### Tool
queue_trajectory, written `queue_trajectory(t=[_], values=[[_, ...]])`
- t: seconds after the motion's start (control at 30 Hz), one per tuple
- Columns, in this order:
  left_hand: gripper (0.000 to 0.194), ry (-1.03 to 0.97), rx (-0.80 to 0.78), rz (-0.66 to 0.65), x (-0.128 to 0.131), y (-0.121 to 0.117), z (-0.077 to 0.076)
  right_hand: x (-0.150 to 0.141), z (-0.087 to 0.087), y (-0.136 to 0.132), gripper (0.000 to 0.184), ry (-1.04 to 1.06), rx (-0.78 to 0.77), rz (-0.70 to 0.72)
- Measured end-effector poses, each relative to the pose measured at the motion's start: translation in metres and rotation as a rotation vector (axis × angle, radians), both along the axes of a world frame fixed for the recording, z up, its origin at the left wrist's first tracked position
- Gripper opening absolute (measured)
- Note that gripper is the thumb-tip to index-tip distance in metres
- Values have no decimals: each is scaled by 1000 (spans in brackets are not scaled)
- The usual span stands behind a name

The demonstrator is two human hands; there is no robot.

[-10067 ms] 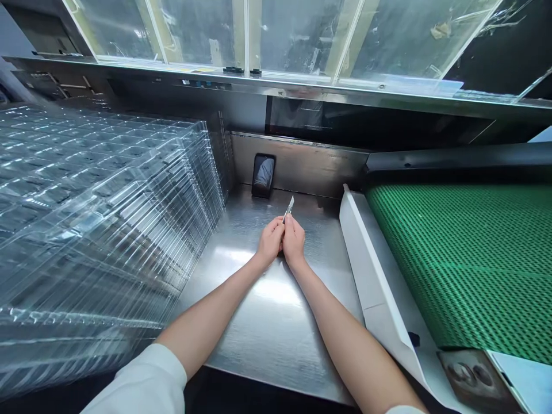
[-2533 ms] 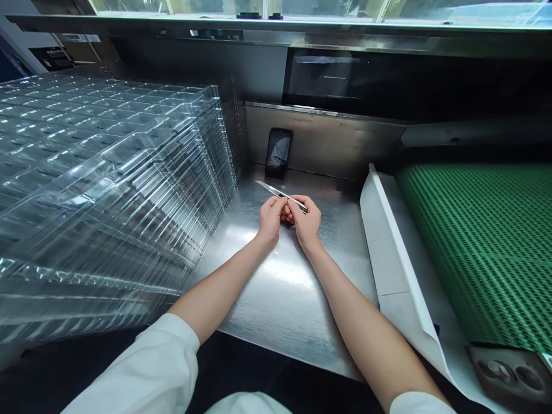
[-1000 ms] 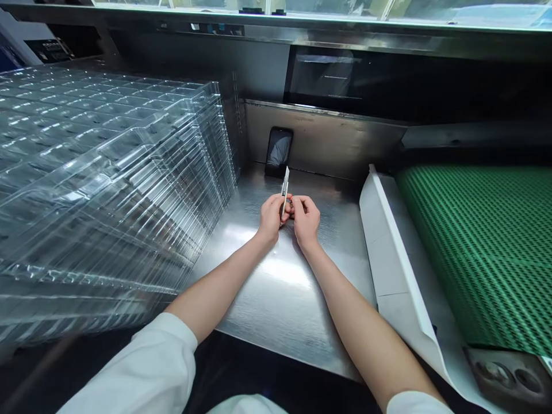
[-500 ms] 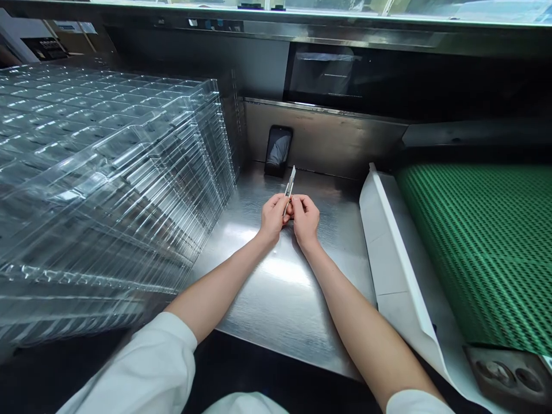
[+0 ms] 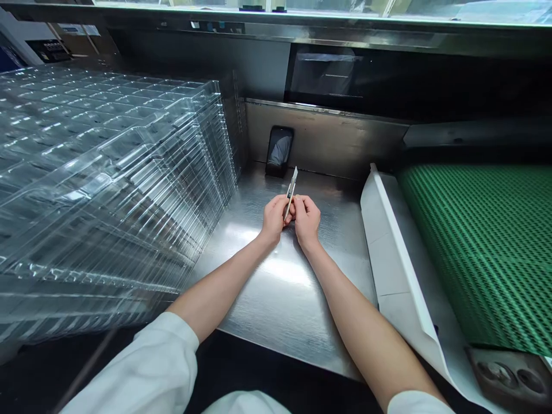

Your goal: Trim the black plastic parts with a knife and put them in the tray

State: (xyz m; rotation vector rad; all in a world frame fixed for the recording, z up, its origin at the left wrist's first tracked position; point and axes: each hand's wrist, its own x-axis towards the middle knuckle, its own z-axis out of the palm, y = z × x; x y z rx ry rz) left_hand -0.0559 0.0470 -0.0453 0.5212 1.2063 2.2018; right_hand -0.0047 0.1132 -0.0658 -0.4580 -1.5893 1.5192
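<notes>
A slim utility knife (image 5: 291, 191) points up and away from me, its blade tip out past my fingers. My left hand (image 5: 274, 217) is closed around the lower part of its handle. My right hand (image 5: 307, 218) presses against it from the other side, thumb and bent fingers pinched at the handle. Where the fingertips of both hands meet, part of the handle is hidden. Both hands are over a shiny metal work surface (image 5: 259, 299). Just beyond the blade, a black smartphone (image 5: 279, 150) leans upright against the metal back wall.
Tall stacks of clear plastic trays (image 5: 164, 155) fill the left side. To the right, a white upright panel (image 5: 388, 253) borders a green mesh conveyor belt (image 5: 487, 241). A metal block with round holes (image 5: 509, 374) sits at the belt's near corner.
The utility knife has turned slightly in my fingers, so its narrow edge now faces me more. Both hands stay almost in the same place.
</notes>
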Motion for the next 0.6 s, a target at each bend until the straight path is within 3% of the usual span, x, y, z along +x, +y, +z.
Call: queue_trajectory(t=[0.27, 0.6], values=[[22, -11, -19, -4, -1, 1, -1, 0, 3, -2, 34, 7, -15, 9], [23, -25, -25, -13, 1, -1, 2, 0, -3, 4, 34, -52, 80, -54]])
